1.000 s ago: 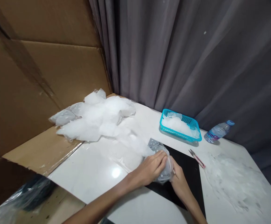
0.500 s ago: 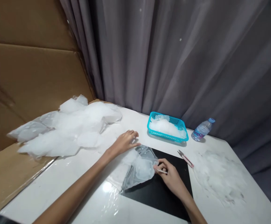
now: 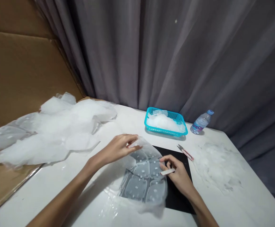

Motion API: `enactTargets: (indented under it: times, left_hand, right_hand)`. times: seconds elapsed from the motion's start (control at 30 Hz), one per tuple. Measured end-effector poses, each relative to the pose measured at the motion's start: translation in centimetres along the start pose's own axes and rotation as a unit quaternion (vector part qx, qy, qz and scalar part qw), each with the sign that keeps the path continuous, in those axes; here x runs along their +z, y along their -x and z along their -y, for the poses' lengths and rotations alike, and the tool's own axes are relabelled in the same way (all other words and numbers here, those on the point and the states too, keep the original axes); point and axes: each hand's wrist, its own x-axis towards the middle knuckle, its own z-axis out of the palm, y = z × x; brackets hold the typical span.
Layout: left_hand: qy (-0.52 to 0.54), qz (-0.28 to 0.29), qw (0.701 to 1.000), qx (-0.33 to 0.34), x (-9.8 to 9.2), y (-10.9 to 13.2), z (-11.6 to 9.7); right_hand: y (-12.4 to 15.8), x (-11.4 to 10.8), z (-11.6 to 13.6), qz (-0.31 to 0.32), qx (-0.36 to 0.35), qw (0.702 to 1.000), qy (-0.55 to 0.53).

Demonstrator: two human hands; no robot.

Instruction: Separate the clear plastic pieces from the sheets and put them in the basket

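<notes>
A sheer white sheet with rounded panels and small white dots hangs partly over a black board. My left hand pinches its upper left edge between thumb and fingers, holding that corner up. At the sheet's right edge is my right hand, fingers curled, with thumb and forefinger against the edge. A small flat white stick pokes out of the right hand; its exact kind I cannot tell. Pink-handled thread snips lie just beyond the board.
White sheer sheets are heaped on the left, by a cardboard wall. A blue basket at the back holds white material. Beside it stands a water bottle. Fluffy white scraps lie on the right of the white table.
The sheet has been lifted and spread, showing more panels over the board. My left hand has closed on its upper edge. The view has shifted slightly.
</notes>
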Motion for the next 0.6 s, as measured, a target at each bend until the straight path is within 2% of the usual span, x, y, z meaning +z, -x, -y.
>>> enactTargets:
  times: [0.07,0.13,0.2,0.3,0.43,0.53,0.6]
  left_hand:
    - [-0.010,-0.049,0.999,0.011,-0.9,0.0,-0.8]
    - [0.011,-0.063,0.998,0.013,-1.8,-0.4,-1.5]
    - [0.065,-0.033,0.997,0.018,-2.7,-1.3,-2.3]
    - [0.161,0.029,0.986,0.009,-4.4,-3.1,-3.7]
    - [0.305,0.087,0.948,-0.029,-6.6,-4.7,-5.6]
    - [0.381,0.105,0.917,-0.051,-7.8,-4.8,-7.0]
    - [0.391,0.123,0.911,-0.040,-8.4,-4.5,-7.5]
  right_hand:
    - [-0.3,-0.7,0.4,-0.020,-0.018,1.000,-0.009]
    - [-1.0,-1.7,1.2,-0.045,-0.039,0.998,-0.024]
    - [-2.0,-3.1,2.6,-0.053,-0.054,0.997,-0.036]
    - [-3.9,-5.7,5.3,-0.019,-0.071,0.997,-0.001]
    - [-5.9,-8.6,8.3,-0.020,-0.144,0.986,0.085]
    - [-6.2,-9.5,9.5,-0.029,-0.181,0.974,0.135]
    - [-6.0,-9.6,10.0,-0.035,-0.187,0.969,0.156]
